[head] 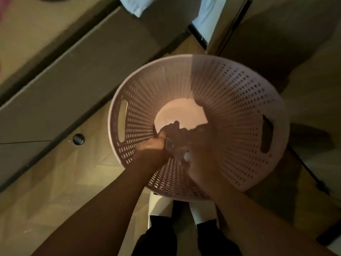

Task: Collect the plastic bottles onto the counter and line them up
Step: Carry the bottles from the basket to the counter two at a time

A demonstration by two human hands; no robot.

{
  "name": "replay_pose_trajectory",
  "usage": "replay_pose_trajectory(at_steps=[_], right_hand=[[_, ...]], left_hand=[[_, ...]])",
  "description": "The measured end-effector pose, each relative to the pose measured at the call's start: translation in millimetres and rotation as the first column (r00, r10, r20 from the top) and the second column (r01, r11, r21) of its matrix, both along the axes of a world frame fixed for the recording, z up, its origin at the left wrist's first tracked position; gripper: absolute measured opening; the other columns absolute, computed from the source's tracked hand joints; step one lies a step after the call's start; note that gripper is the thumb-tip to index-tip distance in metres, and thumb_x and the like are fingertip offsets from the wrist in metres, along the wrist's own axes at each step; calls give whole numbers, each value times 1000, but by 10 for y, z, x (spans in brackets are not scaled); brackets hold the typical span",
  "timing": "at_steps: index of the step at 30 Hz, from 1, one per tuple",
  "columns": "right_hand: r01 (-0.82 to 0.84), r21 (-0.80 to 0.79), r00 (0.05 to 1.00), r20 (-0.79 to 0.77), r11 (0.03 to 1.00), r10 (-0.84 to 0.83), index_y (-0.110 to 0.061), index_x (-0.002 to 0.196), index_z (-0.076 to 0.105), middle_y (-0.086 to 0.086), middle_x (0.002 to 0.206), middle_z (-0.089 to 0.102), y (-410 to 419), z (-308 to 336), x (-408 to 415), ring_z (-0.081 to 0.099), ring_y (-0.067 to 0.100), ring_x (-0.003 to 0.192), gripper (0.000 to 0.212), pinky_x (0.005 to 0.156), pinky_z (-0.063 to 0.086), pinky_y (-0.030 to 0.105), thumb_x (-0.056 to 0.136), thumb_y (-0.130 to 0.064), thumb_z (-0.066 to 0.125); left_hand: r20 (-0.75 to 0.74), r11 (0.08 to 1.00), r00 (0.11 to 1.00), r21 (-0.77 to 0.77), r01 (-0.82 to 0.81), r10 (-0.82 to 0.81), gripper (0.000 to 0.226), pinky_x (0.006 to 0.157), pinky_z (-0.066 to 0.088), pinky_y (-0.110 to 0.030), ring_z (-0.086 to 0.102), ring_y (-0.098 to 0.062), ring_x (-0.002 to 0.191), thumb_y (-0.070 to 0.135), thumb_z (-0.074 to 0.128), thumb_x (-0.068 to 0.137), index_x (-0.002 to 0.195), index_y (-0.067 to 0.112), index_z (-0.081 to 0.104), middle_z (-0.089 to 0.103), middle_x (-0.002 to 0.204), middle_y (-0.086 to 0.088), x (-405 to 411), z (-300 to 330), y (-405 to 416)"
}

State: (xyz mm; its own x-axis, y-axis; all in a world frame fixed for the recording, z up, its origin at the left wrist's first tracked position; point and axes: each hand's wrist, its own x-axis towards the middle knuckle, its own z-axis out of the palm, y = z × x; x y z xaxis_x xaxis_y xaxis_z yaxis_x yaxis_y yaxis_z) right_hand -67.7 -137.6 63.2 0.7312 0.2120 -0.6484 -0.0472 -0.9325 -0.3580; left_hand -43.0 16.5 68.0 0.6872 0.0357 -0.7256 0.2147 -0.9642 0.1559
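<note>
Head view: a clear bottle with a white cap sits low inside the pink basket, near its front wall. Both hands reach in; the left hand is curled shut beside the bottle, and the right hand is too blurred to tell its grip.

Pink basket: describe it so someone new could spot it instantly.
Between the long grey cabinet and the person's feet, a round pink basket stands on the wooden floor. Perforated walls, two slot handles and both hands reaching inside mark it out.
</note>
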Motion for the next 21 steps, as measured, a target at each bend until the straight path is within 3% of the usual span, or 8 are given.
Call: replay_pose_trajectory(at_steps=[3, 5, 7, 10, 13, 15, 18, 21], right_hand=[[53, 67, 984, 169, 996, -64, -20, 106, 57, -6, 85, 62, -95, 655, 148, 60, 10, 75, 30, 64, 43, 22, 87, -40, 69], [64, 73, 964, 255, 995, -81, -20, 95, 55, -4, 74, 60, -151, 1173, 245, 63, 16, 67, 25, 54, 43, 24, 87, -40, 67], [94, 62, 961, 255, 994, -107, -19, 97, 55, -1, 80, 63, -205, 1802, 354, 65, 19, 73, 25, 57, 41, 25, 88, -40, 66], [113, 99, 950, 280, 989, -136, -20, 118, 57, -2, 96, 69, -317, 2821, 507, 67, 16, 89, 40, 67, 36, 19, 87, -42, 68], [115, 149, 941, 301, 982, -156, -22, 118, 54, -4, 106, 67, -398, 3848, 588, 65, 15, 100, 39, 71, 39, 19, 85, -38, 71], [119, 175, 946, 280, 977, -165, -24, 116, 51, -3, 112, 65, -448, 4416, 618, 63, 19, 106, 37, 78, 47, 26, 87, -37, 69], [179, 298, 901, 332, 937, -278, -31, 93, 47, -7, 91, 64, -424, 5168, 609, 64, 17, 87, 33, 76, 56, 37, 78, -40, 75], [144, 339, 882, 381, 930, -276, -26, 94, 54, -9, 83, 63, -362, 5715, 529, 63, 13, 78, 28, 70, 57, 35, 79, -33, 76]], left_hand=[[74, 997, 996, -63, -50, 54, 32, 80, 54, -37, 61, -23, 80, 36, 34, 101, 129, 24, 42, 58, 84, -1, 42, 706, 29], [93, 995, 994, -85, -56, 64, 30, 77, 55, -35, 61, -20, 79, 32, 45, 97, 126, 24, 43, 61, 90, -1, 75, 1266, 71], [109, 989, 990, -124, -81, 95, 31, 76, 58, -38, 65, -20, 82, 29, 56, 91, 119, 28, 43, 66, 99, -2, 126, 1894, 92], [219, 990, 971, -123, -66, 92, 36, 71, 53, -33, 66, -26, 90, 33, 58, 90, 122, 27, 42, 66, 103, -2, 159, 2903, 86], [324, 984, 938, -160, -73, 123, 34, 63, 41, -29, 65, -27, 87, 38, 58, 90, 118, 26, 44, 65, 96, -2, 116, 3927, 73], [386, 976, 908, -199, -91, 163, 26, 61, 39, -28, 61, -26, 76, 41, 59, 88, 105, 27, 44, 62, 85, 0, 53, 4528, 57], [463, 959, 850, -241, -152, 251, 25, 58, 37, -30, 54, -22, 67, 41, 61, 86, 89, 27, 40, 56, 75, 5, -106, 5285, 63], [533, 944, 785, -265, -198, 314, 26, 57, 46, -34, 58, -24, 68, 43, 62, 82, 86, 26, 43, 59, 73, 4, -311, 5754, 80]])
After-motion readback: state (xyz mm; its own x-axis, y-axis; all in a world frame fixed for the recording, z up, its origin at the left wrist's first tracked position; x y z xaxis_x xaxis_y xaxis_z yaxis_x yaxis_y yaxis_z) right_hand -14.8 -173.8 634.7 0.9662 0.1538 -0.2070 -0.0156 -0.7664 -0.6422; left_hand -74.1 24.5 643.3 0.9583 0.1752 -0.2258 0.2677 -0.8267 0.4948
